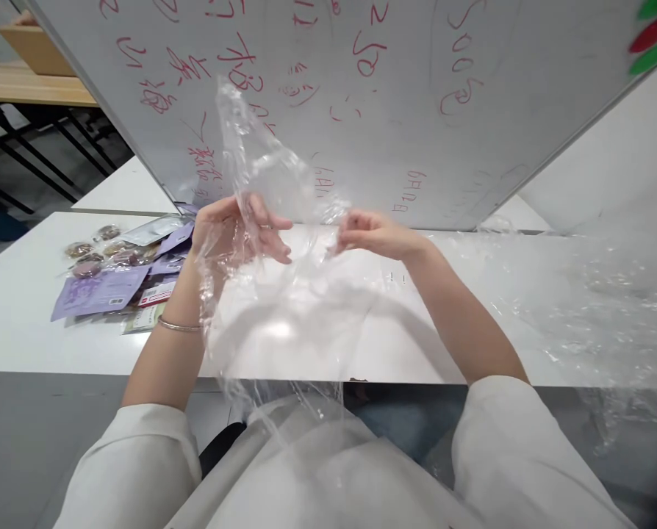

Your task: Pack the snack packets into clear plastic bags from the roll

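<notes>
A large, thin clear plastic bag [276, 173] hangs in loose folds in front of me, from against the whiteboard down past the table's edge. My left hand [240, 226] is at its left side with the fingers spread. Film lies over that hand and wrist; whether the hand is inside the bag or behind it, I cannot tell. My right hand [373, 234] pinches the bag's right edge between thumb and fingers. A thin bangle [179, 325] circles my left forearm.
Left of my arm, purple packets [105, 290] and small wrapped round items [87, 266] lie piled on the white table [20, 308]. More clear plastic film [598, 294] covers the right side. A whiteboard [417, 147] with red writing stands behind the table.
</notes>
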A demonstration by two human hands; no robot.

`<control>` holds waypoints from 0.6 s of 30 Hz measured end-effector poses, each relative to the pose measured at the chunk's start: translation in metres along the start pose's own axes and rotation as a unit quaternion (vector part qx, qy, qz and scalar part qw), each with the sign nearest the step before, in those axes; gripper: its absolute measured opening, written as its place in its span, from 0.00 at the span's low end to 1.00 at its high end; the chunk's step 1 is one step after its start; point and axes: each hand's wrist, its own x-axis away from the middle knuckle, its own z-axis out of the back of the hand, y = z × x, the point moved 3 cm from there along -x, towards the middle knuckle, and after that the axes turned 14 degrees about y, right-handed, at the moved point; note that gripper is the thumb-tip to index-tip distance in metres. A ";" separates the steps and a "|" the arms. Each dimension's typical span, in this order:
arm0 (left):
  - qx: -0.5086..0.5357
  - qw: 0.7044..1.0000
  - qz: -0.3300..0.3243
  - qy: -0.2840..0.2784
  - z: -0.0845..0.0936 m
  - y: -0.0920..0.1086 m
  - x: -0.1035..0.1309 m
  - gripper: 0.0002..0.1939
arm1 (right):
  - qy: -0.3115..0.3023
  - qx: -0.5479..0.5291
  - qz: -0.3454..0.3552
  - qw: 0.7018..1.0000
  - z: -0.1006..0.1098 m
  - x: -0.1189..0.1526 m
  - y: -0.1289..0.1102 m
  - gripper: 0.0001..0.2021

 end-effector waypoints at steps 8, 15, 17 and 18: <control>-0.243 0.956 0.008 0.162 0.045 -0.073 -0.024 0.16 | 0.356 0.242 -0.183 0.884 0.057 0.029 0.023 0.07; -0.572 0.774 -0.179 0.205 0.057 -0.084 -0.009 0.16 | 0.382 0.457 -0.312 0.740 0.068 0.032 0.071 0.24; -0.606 0.746 -0.202 0.189 0.052 -0.082 -0.004 0.18 | 0.386 0.500 -0.274 0.725 0.059 0.035 0.070 0.33; -0.616 0.739 -0.212 0.170 0.047 -0.082 -0.004 0.20 | 0.384 0.526 -0.230 0.723 0.052 0.037 0.067 0.34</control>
